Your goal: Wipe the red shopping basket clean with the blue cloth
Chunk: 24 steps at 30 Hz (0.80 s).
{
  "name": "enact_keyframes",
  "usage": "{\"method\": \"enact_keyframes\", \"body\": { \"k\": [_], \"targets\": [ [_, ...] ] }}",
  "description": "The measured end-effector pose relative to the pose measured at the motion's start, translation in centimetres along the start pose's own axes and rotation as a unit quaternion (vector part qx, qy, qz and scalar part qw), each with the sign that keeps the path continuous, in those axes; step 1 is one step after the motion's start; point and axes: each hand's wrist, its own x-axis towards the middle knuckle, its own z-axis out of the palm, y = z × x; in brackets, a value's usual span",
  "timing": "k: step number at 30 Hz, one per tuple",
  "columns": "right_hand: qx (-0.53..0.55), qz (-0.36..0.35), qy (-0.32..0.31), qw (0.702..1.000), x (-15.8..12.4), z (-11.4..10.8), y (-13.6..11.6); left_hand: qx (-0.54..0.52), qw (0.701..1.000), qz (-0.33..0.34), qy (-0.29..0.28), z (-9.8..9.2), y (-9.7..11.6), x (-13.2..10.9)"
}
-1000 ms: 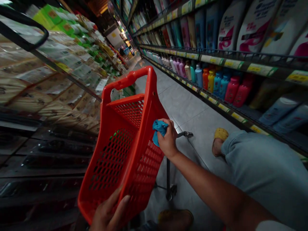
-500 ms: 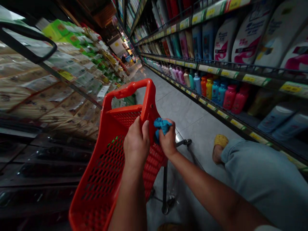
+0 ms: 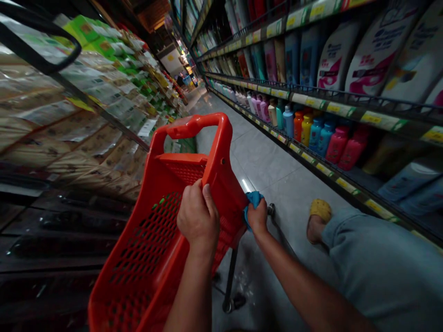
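Note:
A red plastic mesh shopping basket [image 3: 221, 170] is tilted in front of me, with its handle [image 3: 194, 125] pointing away. My left hand [image 3: 198, 216] grips the basket's near side rim, fingers curled over the edge. My right hand [image 3: 258, 216] is shut on a crumpled blue cloth [image 3: 254, 205] and presses it against the basket's outer right edge. Most of the cloth is hidden inside my fingers. A dark metal wheeled frame [image 3: 230, 281] stands under the basket.
Tall shelves of shampoo and coloured bottles [image 3: 311, 129] line the right of the tiled aisle floor [image 3: 266, 161]. Packaged goods [image 3: 86, 115] fill the left shelves. A leg in pale denim [image 3: 377, 272] and a yellow sandal [image 3: 320, 210] lie at lower right.
My right hand and the blue cloth have slid down along the basket's outer edge. My left hand has moved from the basket's bottom end up to its side rim. The basket has swung slightly.

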Motion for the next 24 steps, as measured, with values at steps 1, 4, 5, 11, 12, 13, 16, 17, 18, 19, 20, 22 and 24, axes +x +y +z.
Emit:
{"method": "enact_keyframes", "body": {
  "k": [1, 4, 5, 11, 12, 13, 16, 17, 18, 19, 20, 22, 24],
  "targets": [
    [0.008, -0.015, -0.011, 1.000, 0.3, 0.2, -2.1, -0.002, 1.000, 0.003, -0.002, -0.2, -0.2, -0.2],
    [0.082, -0.126, -0.052, 0.987, 0.7, 0.0, -9.8, -0.018, 1.000, 0.015, -0.014, -0.8, -1.0, -0.8],
    [0.106, -0.172, -0.057, 0.978, 0.4, -0.4, -12.3, -0.026, 0.999, 0.021, -0.018, -1.1, -1.3, -1.0],
    [0.074, -0.354, -0.024, 0.932, -2.0, -3.8, -18.5, -0.070, 0.995, 0.071, -0.014, -2.2, -3.7, -2.5],
    [0.060, -0.375, -0.019, 0.925, -1.8, -4.4, -18.7, -0.081, 0.994, 0.078, -0.011, -2.3, -4.0, -2.8],
    [0.049, -0.394, -0.010, 0.918, -1.4, -5.0, -19.0, -0.093, 0.992, 0.084, -0.007, -2.5, -4.4, -3.1],
    [0.037, -0.438, 0.022, 0.898, 0.6, -6.9, -20.8, -0.131, 0.986, 0.101, 0.004, -3.0, -5.0, -3.7],
    [0.033, -0.449, 0.023, 0.893, 1.4, -7.6, -21.8, -0.143, 0.984, 0.108, 0.006, -3.3, -5.2, -3.9],
    [0.025, -0.459, 0.014, 0.888, 2.2, -8.3, -22.7, -0.154, 0.982, 0.113, 0.006, -3.5, -5.3, -3.9],
    [0.013, -0.466, -0.004, 0.885, 2.9, -9.0, -23.7, -0.166, 0.979, 0.118, 0.007, -3.7, -5.4, -4.0],
    [-0.003, -0.471, -0.029, 0.882, 3.5, -9.6, -24.5, -0.178, 0.976, 0.122, 0.007, -4.0, -5.4, -4.0],
    [-0.035, -0.472, -0.095, 0.876, 4.6, -10.8, -25.9, -0.199, 0.972, 0.128, 0.010, -4.4, -5.6, -4.0],
    [-0.067, -0.469, -0.163, 0.865, 5.6, -11.8, -26.9, -0.217, 0.968, 0.126, 0.006, -4.8, -5.8, -4.0]
  ]
}}
